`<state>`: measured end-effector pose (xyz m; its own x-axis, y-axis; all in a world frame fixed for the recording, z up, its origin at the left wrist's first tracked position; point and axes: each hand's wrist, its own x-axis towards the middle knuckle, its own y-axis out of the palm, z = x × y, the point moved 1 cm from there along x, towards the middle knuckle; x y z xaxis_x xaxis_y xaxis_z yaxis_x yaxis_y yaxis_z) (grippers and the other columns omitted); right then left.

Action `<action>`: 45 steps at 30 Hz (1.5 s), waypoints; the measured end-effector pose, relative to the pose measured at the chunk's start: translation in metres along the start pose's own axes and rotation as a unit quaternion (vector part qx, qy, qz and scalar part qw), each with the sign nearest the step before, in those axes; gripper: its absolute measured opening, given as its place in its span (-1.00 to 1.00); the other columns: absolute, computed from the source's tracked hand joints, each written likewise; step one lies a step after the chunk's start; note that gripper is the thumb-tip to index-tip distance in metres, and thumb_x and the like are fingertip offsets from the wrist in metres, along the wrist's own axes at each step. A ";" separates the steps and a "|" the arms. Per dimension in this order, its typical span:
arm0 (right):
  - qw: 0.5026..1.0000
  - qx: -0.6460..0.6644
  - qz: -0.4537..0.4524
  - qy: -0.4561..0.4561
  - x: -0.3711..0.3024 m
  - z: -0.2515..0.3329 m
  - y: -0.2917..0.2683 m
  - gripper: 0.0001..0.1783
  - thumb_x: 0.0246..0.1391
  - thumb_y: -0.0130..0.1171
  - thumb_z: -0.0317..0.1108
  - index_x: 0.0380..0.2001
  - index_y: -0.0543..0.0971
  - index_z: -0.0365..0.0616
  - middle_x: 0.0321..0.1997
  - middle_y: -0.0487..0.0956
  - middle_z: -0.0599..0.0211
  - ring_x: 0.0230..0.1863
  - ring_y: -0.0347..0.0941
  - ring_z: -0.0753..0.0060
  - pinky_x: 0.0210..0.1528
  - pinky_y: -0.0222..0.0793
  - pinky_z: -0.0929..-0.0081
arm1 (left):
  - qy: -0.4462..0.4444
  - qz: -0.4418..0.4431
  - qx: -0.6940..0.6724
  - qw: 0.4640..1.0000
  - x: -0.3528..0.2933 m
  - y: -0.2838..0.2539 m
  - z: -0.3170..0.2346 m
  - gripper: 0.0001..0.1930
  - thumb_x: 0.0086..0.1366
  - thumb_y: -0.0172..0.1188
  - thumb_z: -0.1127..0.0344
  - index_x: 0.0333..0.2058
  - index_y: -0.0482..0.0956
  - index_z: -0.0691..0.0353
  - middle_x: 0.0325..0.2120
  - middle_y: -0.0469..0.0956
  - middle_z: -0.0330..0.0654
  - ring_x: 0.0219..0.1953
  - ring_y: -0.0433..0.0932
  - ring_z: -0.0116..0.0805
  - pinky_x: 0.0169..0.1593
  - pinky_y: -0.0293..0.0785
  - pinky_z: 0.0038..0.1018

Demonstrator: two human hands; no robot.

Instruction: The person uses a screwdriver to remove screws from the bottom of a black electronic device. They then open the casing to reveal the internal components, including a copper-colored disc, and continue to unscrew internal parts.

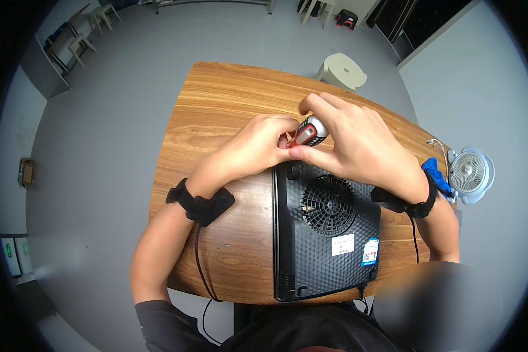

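Observation:
My right hand (364,138) is closed round a screwdriver (307,132) with a red, silver and black handle, tilted over the far left corner of a flat black appliance (311,264). That appliance lies underside up, with a textured panel and a round fan grille (330,205). At the screwdriver's lower end, my left hand (258,144) is pinched, its fingertips near my right thumb. Those fingers hide the tool's tip and whatever they grip. A few small screws (222,246) lie on the wooden table (217,111), left of the appliance.
A light blue fan (470,170) stands by the table's right edge, next to a blue cloth-like item (436,175). Beyond the far edge is a pale stool (341,71). Black cables (198,264) trail from both wrist bands, and a cord (362,290) leaves the appliance's near edge.

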<state>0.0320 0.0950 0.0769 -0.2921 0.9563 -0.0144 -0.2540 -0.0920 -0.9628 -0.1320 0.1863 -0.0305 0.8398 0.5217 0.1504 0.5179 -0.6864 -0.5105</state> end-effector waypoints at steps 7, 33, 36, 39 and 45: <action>0.992 0.061 -0.071 -0.088 0.000 -0.008 0.008 -0.52 0.10 0.41 -0.13 -0.14 0.47 -0.26 -0.20 0.60 -0.05 -0.19 0.61 -0.18 -0.17 0.53 0.05 | -0.002 -0.035 -0.044 0.998 0.003 0.003 -0.004 -0.59 0.01 0.55 0.25 -0.35 0.54 0.42 -0.43 0.54 -0.05 -0.39 0.57 -0.15 -0.26 0.50 -0.27; 0.997 0.037 0.013 0.069 0.008 0.005 0.003 -0.54 0.00 0.36 -0.28 -0.11 0.45 -0.29 -0.31 0.62 -0.11 -0.23 0.60 -0.21 -0.19 0.51 0.05 | -0.001 -0.031 -0.041 0.999 -0.003 -0.002 0.008 -0.66 0.06 0.52 0.36 -0.22 0.64 0.37 -0.40 0.55 -0.09 -0.40 0.58 -0.28 -0.23 0.55 -0.36; 0.993 0.109 -0.032 0.029 0.006 -0.004 0.009 -0.55 -0.03 0.37 -0.32 -0.12 0.45 -0.31 -0.29 0.61 -0.12 -0.22 0.60 -0.20 -0.17 0.51 0.06 | 0.016 -0.018 -0.020 1.000 -0.002 -0.003 0.007 -0.69 0.14 0.40 0.47 -0.12 0.64 0.39 -0.33 0.63 -0.08 -0.37 0.60 -0.31 -0.21 0.56 -0.38; 0.992 0.068 -0.102 -0.036 0.002 -0.008 0.012 -0.55 -0.07 0.35 -0.34 -0.14 0.43 -0.28 -0.32 0.58 -0.03 -0.29 0.56 -0.05 -0.21 0.48 0.16 | -0.081 0.067 -0.146 0.984 -0.004 -0.009 0.014 -0.63 0.21 0.19 0.59 0.02 0.62 0.43 -0.23 0.71 -0.01 -0.32 0.63 -0.33 -0.18 0.59 -0.40; 0.995 0.074 -0.063 -0.013 0.002 -0.003 0.006 -0.56 -0.08 0.32 -0.36 -0.13 0.44 -0.28 -0.32 0.57 -0.04 -0.29 0.55 -0.04 -0.22 0.47 0.16 | -0.228 0.062 -0.126 0.964 0.000 0.003 0.038 -0.59 0.34 -0.15 0.56 0.08 0.55 0.49 -0.22 0.70 0.02 -0.43 0.57 -0.43 -0.21 0.57 -0.46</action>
<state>0.0324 0.0975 0.0700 -0.2727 0.9555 0.1123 -0.4220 -0.0139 -0.9065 -0.1362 0.2034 -0.0644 0.7686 0.5568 -0.3152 0.4894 -0.8289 -0.2709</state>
